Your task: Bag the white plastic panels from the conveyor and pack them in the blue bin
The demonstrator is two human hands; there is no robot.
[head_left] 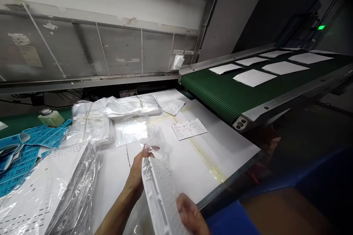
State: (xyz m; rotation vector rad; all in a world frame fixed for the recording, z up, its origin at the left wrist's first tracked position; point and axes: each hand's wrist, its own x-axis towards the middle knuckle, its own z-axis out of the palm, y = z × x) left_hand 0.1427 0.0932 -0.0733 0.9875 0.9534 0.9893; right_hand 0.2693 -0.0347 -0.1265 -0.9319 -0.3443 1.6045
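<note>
A white perforated plastic panel [162, 191] stands on edge in front of me, its ribbed side with moulded clips facing left. My right hand [190, 213] is closed on its near right side, thumb against the perforated face. At the far end is my left hand [138, 172], its fingers partly hidden behind the panel and closed on a thin clear plastic bag [161, 150]. Much of the bag is hard to make out against the white worktop [110, 176]. Beyond the hands lie a flat white slotted plate [189, 129] and a smaller similar one [174, 107].
Bagged white panels [41, 191] are stacked at left, beside blue printed labels [27, 154] and a small bottle [50, 117]. Tied bundles of clear bags [132, 106] lie behind. A green conveyor belt [215, 95] at right carries several white flat pieces [255, 78].
</note>
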